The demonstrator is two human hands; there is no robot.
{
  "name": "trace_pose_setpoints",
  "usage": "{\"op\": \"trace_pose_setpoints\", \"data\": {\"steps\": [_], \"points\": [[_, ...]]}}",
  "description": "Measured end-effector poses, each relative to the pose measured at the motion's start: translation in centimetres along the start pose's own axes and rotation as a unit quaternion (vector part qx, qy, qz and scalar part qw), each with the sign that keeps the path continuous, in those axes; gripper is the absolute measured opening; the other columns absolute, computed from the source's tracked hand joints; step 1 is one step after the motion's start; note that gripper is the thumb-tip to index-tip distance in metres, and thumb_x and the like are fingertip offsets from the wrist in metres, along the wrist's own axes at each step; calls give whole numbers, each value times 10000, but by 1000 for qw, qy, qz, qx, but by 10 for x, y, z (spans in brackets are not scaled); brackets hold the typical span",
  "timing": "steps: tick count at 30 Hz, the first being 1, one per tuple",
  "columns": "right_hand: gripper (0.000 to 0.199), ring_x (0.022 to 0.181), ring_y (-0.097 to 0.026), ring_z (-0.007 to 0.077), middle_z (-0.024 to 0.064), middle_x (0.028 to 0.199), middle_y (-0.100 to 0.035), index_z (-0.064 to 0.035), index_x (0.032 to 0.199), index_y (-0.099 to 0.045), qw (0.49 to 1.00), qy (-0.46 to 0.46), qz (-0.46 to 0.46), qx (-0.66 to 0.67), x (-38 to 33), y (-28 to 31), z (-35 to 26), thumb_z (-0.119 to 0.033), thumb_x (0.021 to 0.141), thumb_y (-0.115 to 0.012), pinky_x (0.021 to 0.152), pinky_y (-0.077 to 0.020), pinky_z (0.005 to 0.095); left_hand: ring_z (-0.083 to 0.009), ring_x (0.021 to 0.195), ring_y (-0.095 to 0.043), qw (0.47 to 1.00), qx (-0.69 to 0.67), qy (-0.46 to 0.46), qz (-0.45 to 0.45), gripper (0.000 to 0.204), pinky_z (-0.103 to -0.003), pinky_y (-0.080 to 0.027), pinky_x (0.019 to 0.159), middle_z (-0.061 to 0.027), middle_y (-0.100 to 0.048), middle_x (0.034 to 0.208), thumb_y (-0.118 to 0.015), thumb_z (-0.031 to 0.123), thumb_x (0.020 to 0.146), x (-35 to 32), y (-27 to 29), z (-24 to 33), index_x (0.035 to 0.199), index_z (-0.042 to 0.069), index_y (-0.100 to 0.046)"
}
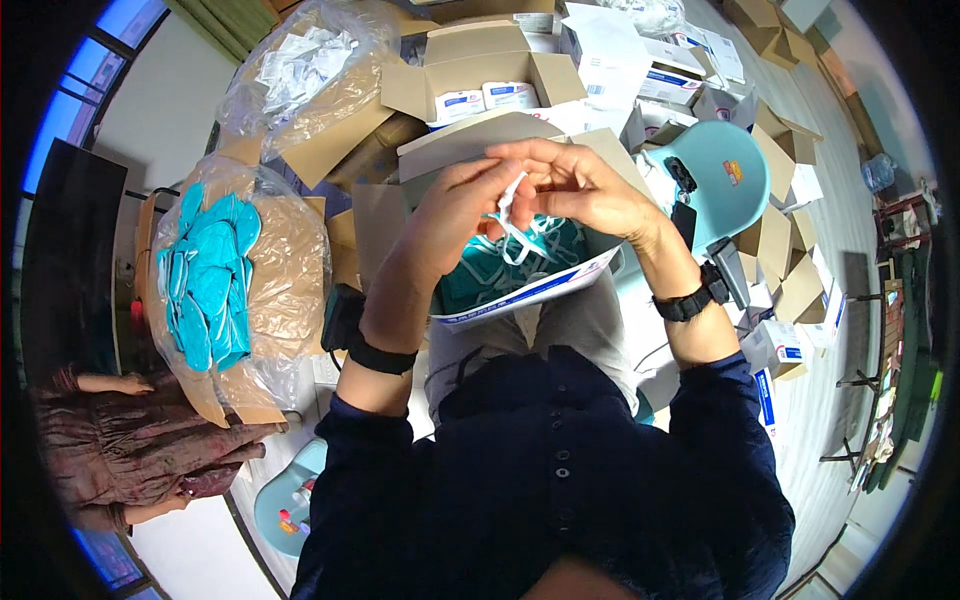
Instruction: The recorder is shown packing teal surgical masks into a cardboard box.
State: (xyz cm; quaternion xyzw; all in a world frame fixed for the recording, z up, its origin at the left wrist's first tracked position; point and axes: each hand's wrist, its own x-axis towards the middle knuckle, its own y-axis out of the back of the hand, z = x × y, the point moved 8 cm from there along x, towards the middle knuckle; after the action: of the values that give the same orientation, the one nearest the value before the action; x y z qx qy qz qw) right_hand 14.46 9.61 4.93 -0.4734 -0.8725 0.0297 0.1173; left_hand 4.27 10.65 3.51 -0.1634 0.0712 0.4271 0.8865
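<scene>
My left hand [470, 205] and my right hand [585, 185] meet above an open cardboard box [535, 295] on my lap. Fingers of both hands are bent around a thin white strap [511, 215], which hangs in a loop between them. What the strap joins is hidden by my fingers. Inside the box lie several teal face masks [470, 275] with white ear loops, partly covered by my hands.
At left, a plastic-lined carton [285, 250] bears a pile of teal pieces [210, 275]. Beyond my hands stands an open carton [480, 55] with white packs. A pale blue stool [725, 190] is at right, near several boxes. Another person [150, 440] is at lower left.
</scene>
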Motion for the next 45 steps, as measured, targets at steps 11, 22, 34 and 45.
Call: {"op": "trace_pose_setpoints", "data": {"steps": [11,22,34,45], "points": [[283,586,-378,34,-76,609,-472,-63,667,-558,952,38,245,-180,1,57,-7,-169,827,-766,513,-325,220,-85,598,-424,995,-99,-13,-3,327,-222,-294,480,1,-454,672,-444,363,1011,5,-24,-16,809,107,-471],[250,602,-542,83,26,612,-600,-32,698,-593,766,20,468,-441,-37,196,-12,-177,808,-765,561,-462,270,-82,612,-394,989,-96,96,57,307,-215,-270,499,31,-356,669,-440,338,1004,-59,-6,-48,778,133,-401],[246,752,-564,111,43,764,-659,-39,891,-643,965,62,254,32,-3,73,-18,-235,984,-527,780,-448,247,-220,1085,-565,970,-243,19,-15,278,-354,-455,883,-139,-615,1083,-535,168,915,-8,18,-67,1121,-15,-575],[438,524,-357,105,-38,537,-336,-103,643,-451,974,69,122,180,10,25,3,-348,1006,-478,546,-359,267,-202,1060,-593,950,-110,238,166,740,-368,-436,850,-100,-648,1103,-602,653,803,17,12,-129,1201,33,-549]]}}
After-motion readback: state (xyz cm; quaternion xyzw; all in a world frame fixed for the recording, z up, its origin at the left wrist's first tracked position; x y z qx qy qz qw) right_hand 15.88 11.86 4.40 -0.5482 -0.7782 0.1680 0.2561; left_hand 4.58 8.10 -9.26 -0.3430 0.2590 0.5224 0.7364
